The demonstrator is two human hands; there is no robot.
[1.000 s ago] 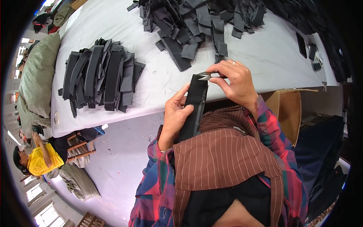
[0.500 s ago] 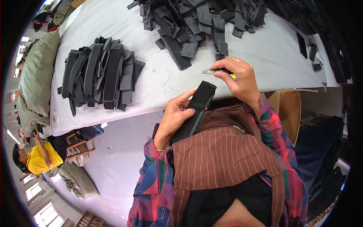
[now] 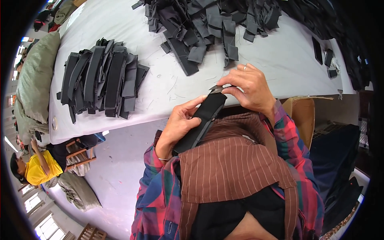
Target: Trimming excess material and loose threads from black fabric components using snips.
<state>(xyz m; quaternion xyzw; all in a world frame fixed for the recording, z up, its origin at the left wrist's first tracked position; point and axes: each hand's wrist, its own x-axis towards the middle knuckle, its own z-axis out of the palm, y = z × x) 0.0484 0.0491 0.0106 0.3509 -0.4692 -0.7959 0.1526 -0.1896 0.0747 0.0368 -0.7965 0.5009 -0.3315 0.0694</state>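
Observation:
My left hand (image 3: 177,125) is closed around a long, flat black fabric strip (image 3: 209,109), thumb on its face. The strip slants up and away from my apron, its far end by the table's near edge. In my right hand (image 3: 253,89), thumb and fingers pinch small thread snips (image 3: 217,89). The metal blades are at the strip's far end; whether they touch the cloth or a thread I cannot tell. Most of the snips' handle is hidden by my fingers.
On the white table (image 3: 160,96) a neat bundle of dark strips (image 3: 102,78) lies left, and a loose heap of dark strips (image 3: 200,24) lies farther back. A cardboard box (image 3: 300,118) stands right. A person in yellow (image 3: 38,168) works at far left.
The snips in my right hand have moved down and left to the strip's far end. My left hand still grips the strip, tilted slightly lower.

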